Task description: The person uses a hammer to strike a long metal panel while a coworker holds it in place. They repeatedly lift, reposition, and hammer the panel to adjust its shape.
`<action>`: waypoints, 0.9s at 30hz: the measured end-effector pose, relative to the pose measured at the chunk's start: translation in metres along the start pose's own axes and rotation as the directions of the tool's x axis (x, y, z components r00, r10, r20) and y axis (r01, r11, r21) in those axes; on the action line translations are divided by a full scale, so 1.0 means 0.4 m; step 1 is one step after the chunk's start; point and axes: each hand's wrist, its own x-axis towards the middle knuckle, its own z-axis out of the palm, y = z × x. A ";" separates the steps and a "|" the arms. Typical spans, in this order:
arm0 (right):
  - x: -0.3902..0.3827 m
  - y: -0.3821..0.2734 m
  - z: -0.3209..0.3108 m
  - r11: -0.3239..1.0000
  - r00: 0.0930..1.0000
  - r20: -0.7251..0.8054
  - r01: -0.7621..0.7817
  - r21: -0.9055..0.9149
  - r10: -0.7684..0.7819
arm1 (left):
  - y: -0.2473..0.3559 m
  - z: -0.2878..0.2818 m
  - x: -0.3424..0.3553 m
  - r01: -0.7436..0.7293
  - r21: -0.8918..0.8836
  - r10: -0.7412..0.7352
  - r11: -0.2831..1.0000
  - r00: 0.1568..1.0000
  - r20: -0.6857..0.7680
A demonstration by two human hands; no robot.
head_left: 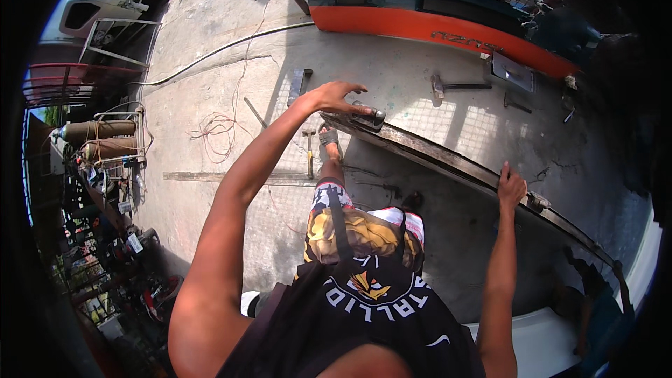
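A black sleeveless shirt with white letters [308, 322] is closest. Farther out, the right hand [512, 187] is curled around a long, narrow, rusty metal bar [448, 159]. The bar slants across the front, from near the left hand [341, 96] down toward the right side. The left hand is spread open by the bar's left end, just beside a dark, rounded metal lump [379, 118]; I cannot tell if the thumb touches it. Under the left arm, a hammer with a yellow handle [310, 156] lies on the gray concrete floor [280, 220], near a foot in a gray sandal [328, 137]. At the bar's far right end is another person in dark clothes [603, 311]. Beyond the bar lie a big hammer with a dark handle [455, 87] and an orange and dark green vehicle panel [392, 26].
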 end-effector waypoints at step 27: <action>0.006 -0.414 0.177 0.242 0.119 -0.218 -0.654 0.717 0.969 | -0.182 0.116 0.201 -0.145 -0.409 0.390 0.901 0.684 0.617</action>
